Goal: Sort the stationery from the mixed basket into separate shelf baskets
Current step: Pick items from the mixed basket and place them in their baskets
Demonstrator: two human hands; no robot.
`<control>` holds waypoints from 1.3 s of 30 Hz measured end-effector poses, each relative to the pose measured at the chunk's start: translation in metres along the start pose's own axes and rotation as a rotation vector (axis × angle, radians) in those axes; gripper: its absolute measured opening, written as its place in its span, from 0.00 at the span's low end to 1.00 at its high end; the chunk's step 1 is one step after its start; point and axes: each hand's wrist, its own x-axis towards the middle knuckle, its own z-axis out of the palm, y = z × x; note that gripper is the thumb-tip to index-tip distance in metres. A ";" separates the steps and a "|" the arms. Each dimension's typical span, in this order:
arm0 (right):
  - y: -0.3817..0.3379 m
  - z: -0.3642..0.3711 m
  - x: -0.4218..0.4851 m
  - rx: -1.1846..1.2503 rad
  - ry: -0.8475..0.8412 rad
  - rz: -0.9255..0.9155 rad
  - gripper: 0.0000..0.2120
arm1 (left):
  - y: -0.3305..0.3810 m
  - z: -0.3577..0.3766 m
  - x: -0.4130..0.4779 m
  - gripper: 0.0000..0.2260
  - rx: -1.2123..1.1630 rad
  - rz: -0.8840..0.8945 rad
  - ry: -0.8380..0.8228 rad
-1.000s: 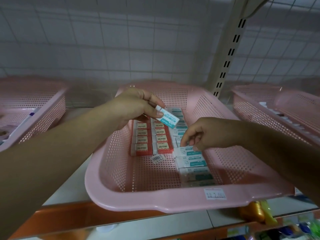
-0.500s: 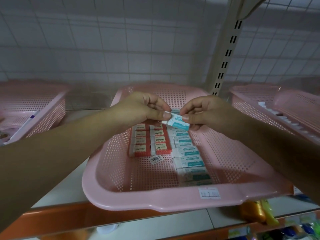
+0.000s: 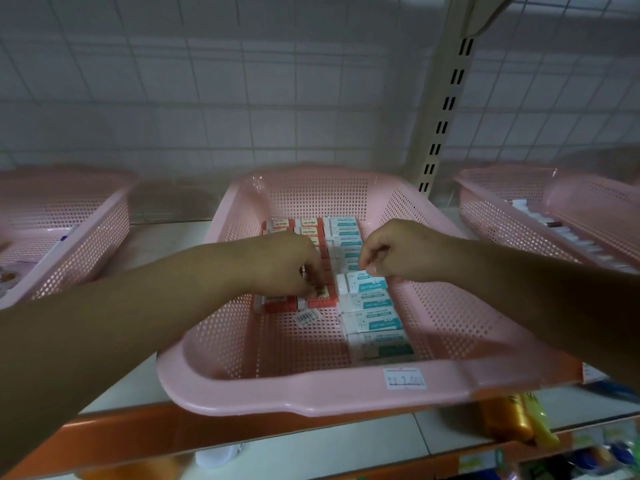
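One teal eraser (image 3: 364, 284) pinched under right hand (image 3: 398, 252); left hand (image 3: 284, 265), just beside, pinches a red eraser (image 3: 323, 296)

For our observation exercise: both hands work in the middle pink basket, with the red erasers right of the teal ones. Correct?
No. The head view shows the red erasers left of the teal erasers. The left hand and right hand do work in the middle pink basket.

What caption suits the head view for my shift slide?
In the middle pink basket, the left hand touches the red-sleeved erasers while the right hand works at the teal-sleeved erasers beside them.
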 end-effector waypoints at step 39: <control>-0.248 0.071 0.096 -0.726 0.342 -0.676 0.17 | -0.216 -0.020 -0.253 0.14 0.178 -0.522 0.522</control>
